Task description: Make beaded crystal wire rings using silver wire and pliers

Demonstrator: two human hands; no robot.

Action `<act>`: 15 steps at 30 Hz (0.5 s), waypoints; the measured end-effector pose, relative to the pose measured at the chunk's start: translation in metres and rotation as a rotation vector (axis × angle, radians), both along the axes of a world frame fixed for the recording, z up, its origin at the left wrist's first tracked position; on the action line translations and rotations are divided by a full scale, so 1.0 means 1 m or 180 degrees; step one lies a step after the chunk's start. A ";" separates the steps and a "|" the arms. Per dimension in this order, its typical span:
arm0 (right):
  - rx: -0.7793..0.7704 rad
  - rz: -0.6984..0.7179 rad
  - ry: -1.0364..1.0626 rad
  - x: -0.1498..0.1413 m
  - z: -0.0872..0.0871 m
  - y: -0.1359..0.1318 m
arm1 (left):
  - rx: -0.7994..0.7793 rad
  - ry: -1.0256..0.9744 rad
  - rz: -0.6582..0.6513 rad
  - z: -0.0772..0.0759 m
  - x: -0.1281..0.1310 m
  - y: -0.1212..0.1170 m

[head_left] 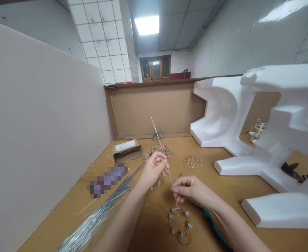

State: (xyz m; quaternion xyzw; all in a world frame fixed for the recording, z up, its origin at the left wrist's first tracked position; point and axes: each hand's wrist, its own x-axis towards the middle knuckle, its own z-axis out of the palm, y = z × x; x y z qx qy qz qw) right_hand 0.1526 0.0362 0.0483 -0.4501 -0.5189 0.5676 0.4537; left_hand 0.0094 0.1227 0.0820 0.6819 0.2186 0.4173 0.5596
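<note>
My left hand [154, 169] grips a long thin silver wire [159, 144] whose upper end sticks up past the fingers. My right hand [192, 190] pinches the same wire lower down between thumb and fingers. Below that pinch, the wire runs into a loop of wire strung with clear beads [180, 224], which lies on the brown work surface [154, 231] under my right hand. Tangled beaded wire pieces [161, 150] lie just beyond my left hand, and a smaller heap [192, 161] sits to the right of them.
A long bundle of silver wires [98, 210] lies at lower left, beside a pixelated object [108, 178] and a small cardboard box [126, 150]. Large white foam packing [269, 119] fills the right side. A white board [38, 122] and a cardboard wall [154, 112] bound the surface.
</note>
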 end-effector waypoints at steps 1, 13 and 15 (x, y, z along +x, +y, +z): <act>-0.0007 0.0001 -0.0023 -0.001 0.000 0.000 | 0.0045 0.0028 0.0046 0.001 -0.001 0.000; 0.0210 -0.0494 -0.0139 0.014 0.019 -0.006 | 0.0790 0.1100 0.0082 0.012 -0.009 -0.019; 0.0287 -0.0632 -0.0097 0.020 0.026 -0.008 | 0.1261 0.1716 -0.0296 0.015 -0.012 -0.026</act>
